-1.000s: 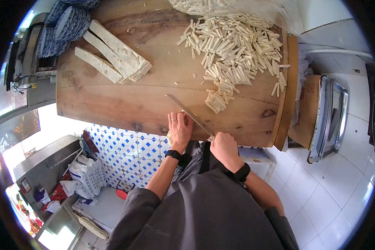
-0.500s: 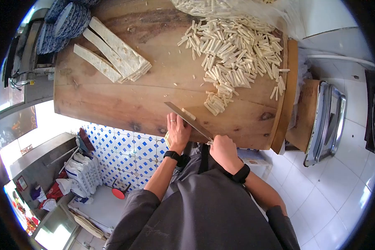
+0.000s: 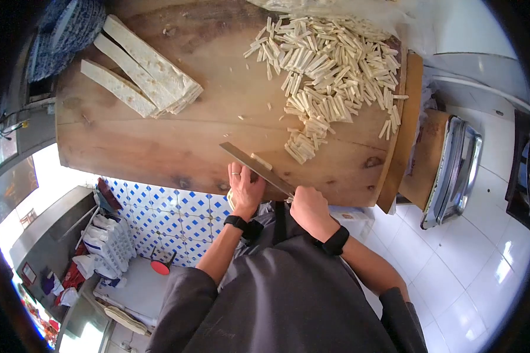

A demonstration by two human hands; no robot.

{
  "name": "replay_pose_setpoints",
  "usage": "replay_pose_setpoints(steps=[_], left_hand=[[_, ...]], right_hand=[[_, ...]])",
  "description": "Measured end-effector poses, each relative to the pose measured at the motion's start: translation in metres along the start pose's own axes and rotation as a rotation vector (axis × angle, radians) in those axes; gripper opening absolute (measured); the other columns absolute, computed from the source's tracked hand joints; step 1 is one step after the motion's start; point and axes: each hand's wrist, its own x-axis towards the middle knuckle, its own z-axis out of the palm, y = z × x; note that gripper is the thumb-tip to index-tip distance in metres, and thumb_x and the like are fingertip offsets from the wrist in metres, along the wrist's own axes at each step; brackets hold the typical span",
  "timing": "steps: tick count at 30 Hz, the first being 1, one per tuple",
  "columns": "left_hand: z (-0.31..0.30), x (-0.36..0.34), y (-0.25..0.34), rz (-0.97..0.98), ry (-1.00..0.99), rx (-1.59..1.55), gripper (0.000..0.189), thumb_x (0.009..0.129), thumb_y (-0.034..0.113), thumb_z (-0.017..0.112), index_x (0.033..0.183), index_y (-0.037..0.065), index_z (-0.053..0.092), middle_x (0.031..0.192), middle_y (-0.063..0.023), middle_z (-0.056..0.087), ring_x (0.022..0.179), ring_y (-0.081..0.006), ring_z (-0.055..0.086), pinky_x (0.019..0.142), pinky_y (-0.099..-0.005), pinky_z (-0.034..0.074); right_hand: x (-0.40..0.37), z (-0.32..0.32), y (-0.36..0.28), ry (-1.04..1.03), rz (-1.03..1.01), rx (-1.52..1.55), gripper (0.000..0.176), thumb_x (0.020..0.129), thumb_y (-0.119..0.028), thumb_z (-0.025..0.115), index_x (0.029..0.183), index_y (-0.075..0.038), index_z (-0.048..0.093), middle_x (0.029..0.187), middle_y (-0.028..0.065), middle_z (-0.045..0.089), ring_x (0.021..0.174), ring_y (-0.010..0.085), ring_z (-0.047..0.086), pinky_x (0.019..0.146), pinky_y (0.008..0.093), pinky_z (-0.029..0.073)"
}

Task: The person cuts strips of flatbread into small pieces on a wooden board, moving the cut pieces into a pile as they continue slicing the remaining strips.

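Observation:
My right hand [image 3: 312,209] is wrapped around the handle of a kitchen knife [image 3: 256,167], its blade slanting across the near edge of the wooden board. Close behind the blade, my left hand [image 3: 245,189] has its fingers bent down on a stack of flatbread strips [image 3: 230,199], mostly hidden under the palm. A few cut sticks [image 3: 261,161] lie along the far side of the blade. Farther off on the right is a large heap of short pale sticks [image 3: 330,76]. Long uncut flatbread strips [image 3: 153,73] lie stacked at the upper left.
The wooden board [image 3: 218,126] carries scattered crumbs. Blue-patterned cloth [image 3: 68,38] sits at its upper left corner, and a clear plastic bag [image 3: 388,20] lies behind the heap. Metal trays [image 3: 453,170] stand to the right. A red round stool [image 3: 160,267] is at lower left.
The view has shifted slightly, moving the board left and up in the picture. Both hands keep their places at the knife and the flatbread strips, with little visible change.

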Motion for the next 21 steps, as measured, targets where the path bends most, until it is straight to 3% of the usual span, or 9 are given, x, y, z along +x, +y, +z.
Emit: replay_pose_setpoints(steps=[5, 14, 17, 19, 21], left_hand=[[-0.003, 0.007, -0.002, 0.021, -0.032, -0.027, 0.023, 0.062, -0.002, 0.067, 0.079, 0.003, 0.052, 0.081, -0.0138, 0.045, 0.076, -0.0341, 0.046, 0.065, -0.0441, 0.042], [0.001, 0.001, -0.004, 0.024, -0.035, -0.032, 0.021, 0.064, -0.001, 0.065, 0.080, 0.003, 0.053, 0.085, -0.0144, 0.046, 0.077, -0.0347, 0.047, 0.064, -0.0442, 0.042], [0.002, 0.001, -0.008, 0.035, 0.000, -0.040, 0.027, 0.060, 0.004, 0.071, 0.082, 0.002, 0.055, 0.087, -0.0144, 0.050, 0.082, -0.0362, 0.049, 0.067, -0.0451, 0.043], [-0.003, -0.002, -0.007, -0.041, -0.104, 0.023, 0.025, 0.065, 0.004, 0.071, 0.086, 0.002, 0.057, 0.092, -0.0149, 0.053, 0.085, -0.0356, 0.051, 0.070, -0.0446, 0.045], [-0.003, -0.003, -0.006, -0.017, -0.070, -0.012, 0.020, 0.069, 0.004, 0.070, 0.084, 0.003, 0.057, 0.089, -0.0147, 0.052, 0.084, -0.0347, 0.051, 0.069, -0.0443, 0.046]], right_hand=[[0.015, 0.003, -0.014, -0.017, 0.024, -0.040, 0.009, 0.077, -0.007, 0.063, 0.080, 0.002, 0.064, 0.082, 0.0242, 0.066, 0.082, 0.0411, 0.067, 0.070, 0.0482, 0.055], [0.058, 0.027, -0.043, 0.129, -0.108, -0.054, 0.009, 0.075, -0.009, 0.065, 0.078, 0.000, 0.064, 0.081, 0.0226, 0.066, 0.079, 0.0402, 0.067, 0.068, 0.0486, 0.055], [0.060, 0.032, -0.039, 0.213, -0.125, -0.017, 0.011, 0.075, -0.010, 0.066, 0.078, 0.000, 0.065, 0.083, 0.0220, 0.067, 0.079, 0.0395, 0.067, 0.068, 0.0483, 0.055], [0.060, 0.029, -0.034, 0.218, -0.133, 0.009, 0.012, 0.074, -0.011, 0.066, 0.075, 0.000, 0.065, 0.081, 0.0223, 0.067, 0.078, 0.0400, 0.067, 0.068, 0.0479, 0.055], [0.064, 0.032, -0.019, 0.227, -0.146, 0.046, 0.013, 0.073, -0.012, 0.066, 0.073, 0.001, 0.065, 0.078, 0.0230, 0.066, 0.077, 0.0404, 0.067, 0.067, 0.0477, 0.055]])
